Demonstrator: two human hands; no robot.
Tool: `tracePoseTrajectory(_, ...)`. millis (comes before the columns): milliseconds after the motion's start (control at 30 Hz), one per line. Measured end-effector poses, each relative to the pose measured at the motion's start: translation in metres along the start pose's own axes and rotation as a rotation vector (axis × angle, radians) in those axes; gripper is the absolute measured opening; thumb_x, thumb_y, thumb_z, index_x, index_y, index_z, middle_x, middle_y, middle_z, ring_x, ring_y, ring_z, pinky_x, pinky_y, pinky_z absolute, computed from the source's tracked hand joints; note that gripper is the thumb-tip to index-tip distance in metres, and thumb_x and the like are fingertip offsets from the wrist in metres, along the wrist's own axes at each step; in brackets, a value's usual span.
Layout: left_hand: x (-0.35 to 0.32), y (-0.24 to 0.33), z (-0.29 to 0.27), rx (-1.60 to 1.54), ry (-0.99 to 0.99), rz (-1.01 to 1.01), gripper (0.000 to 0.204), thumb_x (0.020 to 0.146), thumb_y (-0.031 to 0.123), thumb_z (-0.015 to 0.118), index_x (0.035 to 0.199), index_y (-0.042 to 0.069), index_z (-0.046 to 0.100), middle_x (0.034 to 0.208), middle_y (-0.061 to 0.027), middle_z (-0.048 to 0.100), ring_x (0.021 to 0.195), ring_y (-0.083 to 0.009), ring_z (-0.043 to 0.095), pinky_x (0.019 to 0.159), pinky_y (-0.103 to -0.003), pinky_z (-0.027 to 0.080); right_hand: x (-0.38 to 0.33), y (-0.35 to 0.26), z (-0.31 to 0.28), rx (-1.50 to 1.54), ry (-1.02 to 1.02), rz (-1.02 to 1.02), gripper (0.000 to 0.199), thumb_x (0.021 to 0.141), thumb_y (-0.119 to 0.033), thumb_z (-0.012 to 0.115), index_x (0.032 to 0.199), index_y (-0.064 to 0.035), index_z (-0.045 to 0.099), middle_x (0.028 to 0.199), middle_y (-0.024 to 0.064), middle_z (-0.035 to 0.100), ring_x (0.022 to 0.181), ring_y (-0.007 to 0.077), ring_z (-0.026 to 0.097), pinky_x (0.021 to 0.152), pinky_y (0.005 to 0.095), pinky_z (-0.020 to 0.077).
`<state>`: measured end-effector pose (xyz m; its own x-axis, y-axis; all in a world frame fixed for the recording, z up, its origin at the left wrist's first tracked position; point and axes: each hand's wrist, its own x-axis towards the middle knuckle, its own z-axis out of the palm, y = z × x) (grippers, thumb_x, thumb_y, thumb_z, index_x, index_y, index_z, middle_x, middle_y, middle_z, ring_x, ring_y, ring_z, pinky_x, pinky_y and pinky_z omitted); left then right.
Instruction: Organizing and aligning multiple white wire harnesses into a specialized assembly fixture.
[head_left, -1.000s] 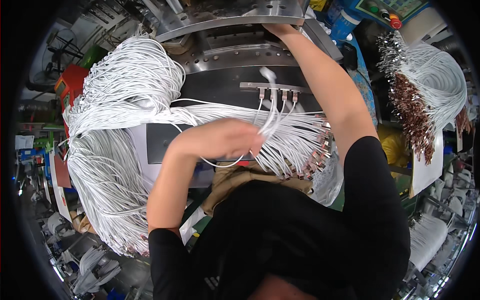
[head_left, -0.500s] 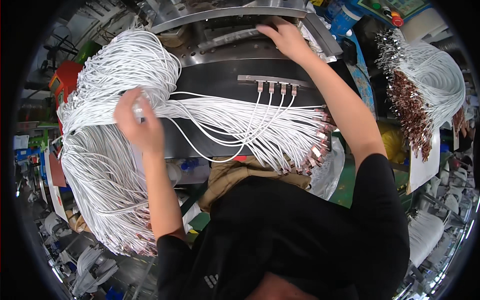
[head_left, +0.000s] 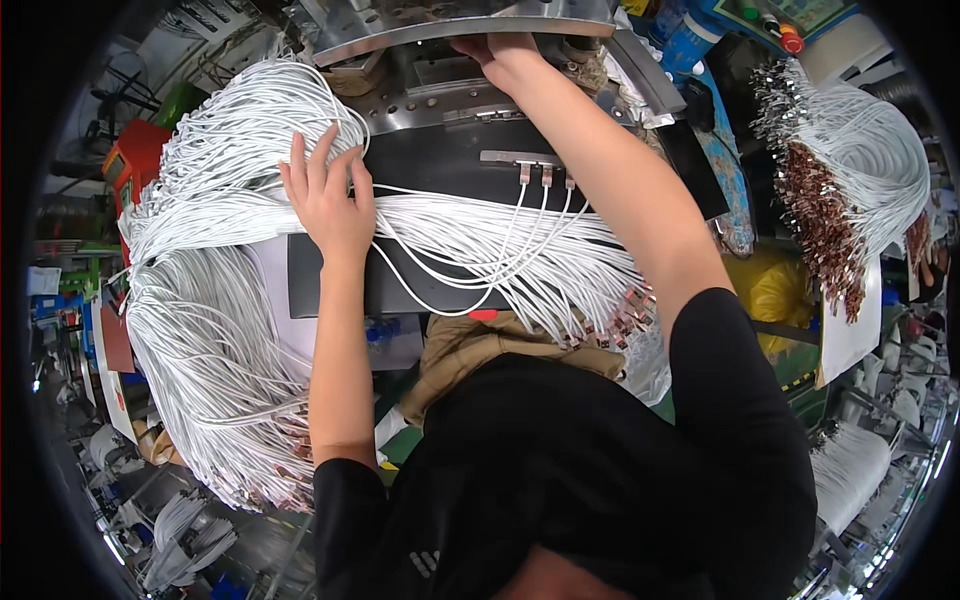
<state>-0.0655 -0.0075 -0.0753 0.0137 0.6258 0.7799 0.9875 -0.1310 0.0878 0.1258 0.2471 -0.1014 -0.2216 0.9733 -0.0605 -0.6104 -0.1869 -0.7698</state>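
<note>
My left hand (head_left: 335,200) is held over the bundle of white cables (head_left: 460,235), its fingers spread and nothing in them. My right hand (head_left: 503,62) reaches in beneath the curved metal edge (head_left: 465,38) of a machine; its fingertips are partly hidden there, so whether they grip anything does not show. On the black mat (head_left: 420,160) lies a metal strip (head_left: 505,157) with several cable plugs (head_left: 547,176) fitted along it, partly covered by my right forearm. The bundle's metal-and-brown plug ends (head_left: 630,315) fan out on the right.
White cables are heaped at the upper left (head_left: 260,120), and more hang at the lower left (head_left: 210,380). Another cable bundle (head_left: 880,150) with brown ends hangs at the far right. Nearby are a blue bottle (head_left: 690,42) and a drilled metal machine bed (head_left: 430,100).
My right hand has moved left and deeper under the machine edge, where it earlier touched a metal strip. My left hand has shifted right and its fingers have spread.
</note>
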Motion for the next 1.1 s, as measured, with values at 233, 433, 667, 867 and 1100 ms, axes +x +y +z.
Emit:
tracePoseTrajectory(233, 0.001, -0.002, 0.001, -0.008, 0.043, -0.024, 0.009, 0.089, 0.014, 0.066, 0.094, 0.014, 0.073, 0.13, 0.0025, 0.064, 0.14, -0.0313, 0.044, 0.117, -0.056, 0.026, 0.023, 0.029, 0.005, 0.184, 0.027, -0.173, 0.038, 0.109, -0.04, 0.038, 0.133, -0.0127, 0.05, 0.118, 0.0085, 0.063, 0.096, 0.0258, 0.069, 0.069, 0.0412, 0.0633)
tracePoseTrajectory(433, 0.003, -0.001, 0.003, -0.022, 0.049, -0.027, 0.008, 0.089, 0.013, 0.066, 0.093, 0.014, 0.073, 0.13, 0.0031, 0.064, 0.14, -0.0309, 0.045, 0.117, -0.056, 0.027, 0.013, -0.005, 0.02, 0.268, 0.172, -0.004, 0.041, 0.109, -0.04, 0.034, 0.138, -0.0122, 0.046, 0.116, 0.0085, 0.064, 0.096, 0.027, 0.069, 0.066, 0.041, 0.0637)
tracePoseTrajectory(667, 0.002, -0.001, 0.003, -0.016, 0.048, -0.016, 0.007, 0.088, 0.012, 0.067, 0.092, 0.013, 0.073, 0.13, 0.0025, 0.064, 0.14, -0.031, 0.044, 0.117, -0.056, 0.027, -0.034, -0.03, 0.034, 0.087, 0.133, 0.08, 0.031, 0.107, -0.028, 0.044, 0.123, -0.0066, 0.059, 0.109, 0.0111, 0.068, 0.093, 0.0242, 0.069, 0.07, 0.0362, 0.0601)
tracePoseTrajectory(867, 0.003, 0.011, -0.012, -0.02, 0.064, 0.015, 0.01, 0.086, 0.01, 0.068, 0.095, 0.013, 0.072, 0.126, -0.0001, 0.066, 0.133, -0.0312, 0.051, 0.116, -0.057, 0.027, -0.112, -0.047, -0.009, -0.448, -0.082, 0.269, 0.022, 0.103, -0.017, 0.055, 0.111, -0.0005, 0.066, 0.097, 0.0125, 0.072, 0.078, 0.0194, 0.071, 0.064, 0.0257, 0.0568)
tracePoseTrajectory(1100, 0.003, 0.108, -0.045, -0.616, -0.343, 0.279, 0.019, 0.083, 0.006, 0.071, 0.102, 0.009, 0.07, 0.11, -0.0071, 0.07, 0.111, -0.0294, 0.065, 0.095, -0.042, 0.051, -0.204, -0.135, -0.093, -1.242, 0.017, -0.118, 0.026, 0.102, -0.022, 0.056, 0.117, -0.0018, 0.065, 0.086, 0.0074, 0.072, 0.065, 0.0158, 0.065, 0.059, 0.0283, 0.0503)
